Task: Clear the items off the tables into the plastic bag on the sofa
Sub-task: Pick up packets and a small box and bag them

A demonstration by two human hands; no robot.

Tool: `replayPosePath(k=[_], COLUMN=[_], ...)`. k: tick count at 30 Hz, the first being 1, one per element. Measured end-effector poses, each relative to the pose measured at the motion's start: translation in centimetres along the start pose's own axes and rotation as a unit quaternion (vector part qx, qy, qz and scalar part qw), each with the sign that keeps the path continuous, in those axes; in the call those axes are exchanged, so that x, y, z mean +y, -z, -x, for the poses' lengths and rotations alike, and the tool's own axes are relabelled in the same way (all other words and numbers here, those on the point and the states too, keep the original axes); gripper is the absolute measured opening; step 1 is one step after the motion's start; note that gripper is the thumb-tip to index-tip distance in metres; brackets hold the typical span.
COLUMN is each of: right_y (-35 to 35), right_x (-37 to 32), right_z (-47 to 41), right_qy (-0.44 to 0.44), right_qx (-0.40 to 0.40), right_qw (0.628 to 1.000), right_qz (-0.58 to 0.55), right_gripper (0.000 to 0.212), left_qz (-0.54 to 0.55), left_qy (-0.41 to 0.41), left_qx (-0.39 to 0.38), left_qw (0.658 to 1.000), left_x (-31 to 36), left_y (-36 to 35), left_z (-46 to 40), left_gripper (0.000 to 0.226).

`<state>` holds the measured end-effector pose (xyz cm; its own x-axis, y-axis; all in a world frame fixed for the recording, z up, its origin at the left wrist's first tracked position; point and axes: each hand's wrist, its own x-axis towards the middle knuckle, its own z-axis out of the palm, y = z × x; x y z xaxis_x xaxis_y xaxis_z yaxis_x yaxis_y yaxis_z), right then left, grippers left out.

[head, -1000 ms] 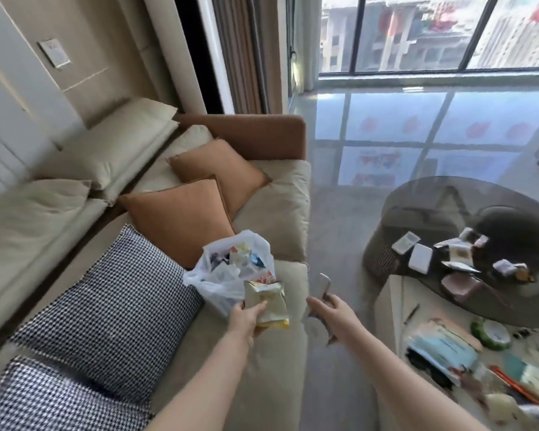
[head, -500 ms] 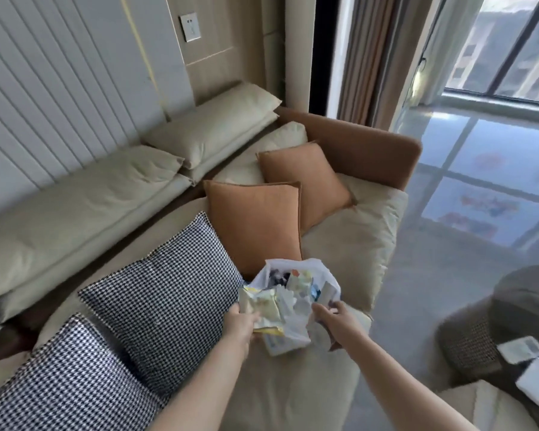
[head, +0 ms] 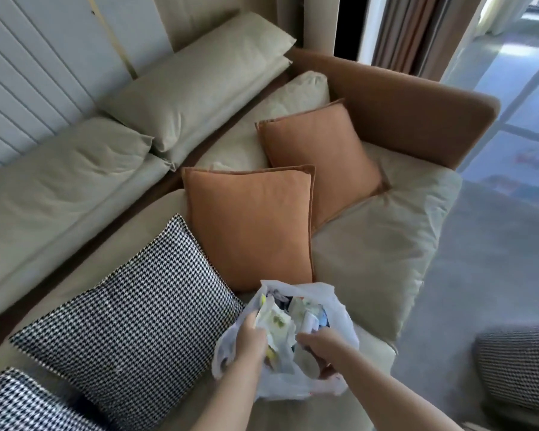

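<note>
A white plastic bag [head: 339, 309] stuffed with wrappers and packets sits on the beige sofa seat [head: 371, 259], in front of an orange cushion. My left hand [head: 249, 340] grips a pale yellow snack packet [head: 274, 320] and holds it in the bag's mouth at its left rim. My right hand [head: 322, 343] reaches into the right side of the opening, fingers curled down around a flat grey item [head: 305, 360] that is mostly hidden among the contents.
Two orange cushions [head: 249, 225] and two black-and-white houndstooth cushions [head: 131, 309] lie on the sofa left of and behind the bag. A houndstooth stool [head: 517, 368] stands on the grey carpet at the right. The sofa's brown armrest [head: 402, 107] is at the back.
My view swung left from the tables to the sofa. Both hands went from beside the bag into its mouth, carrying the snack packet and the grey item.
</note>
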<state>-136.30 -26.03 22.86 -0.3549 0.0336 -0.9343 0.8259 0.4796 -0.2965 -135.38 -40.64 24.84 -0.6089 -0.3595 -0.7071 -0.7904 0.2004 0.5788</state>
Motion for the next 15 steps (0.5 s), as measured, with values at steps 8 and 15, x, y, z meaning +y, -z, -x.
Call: replayPosePath(k=[8,15], right_y=[-0.2,-0.7], right_x=[-0.9,0.0], right_z=[-6.5,-6.1], right_qy=[0.013,0.099], right_qx=[0.037,0.064], right_qw=[0.995,0.981], right_qz=[0.087,0.156], right_gripper=[0.022,0.021], left_qz=[-0.013,-0.008], left_qy=[0.037,0.01], left_qx=[-0.05,-0.06], left_qw=[0.998,0.998], left_x=[-1.7,-1.5], left_y=[-3.5,-3.3], left_z=[-5.0,-3.4], left_gripper=[0.045,0.034])
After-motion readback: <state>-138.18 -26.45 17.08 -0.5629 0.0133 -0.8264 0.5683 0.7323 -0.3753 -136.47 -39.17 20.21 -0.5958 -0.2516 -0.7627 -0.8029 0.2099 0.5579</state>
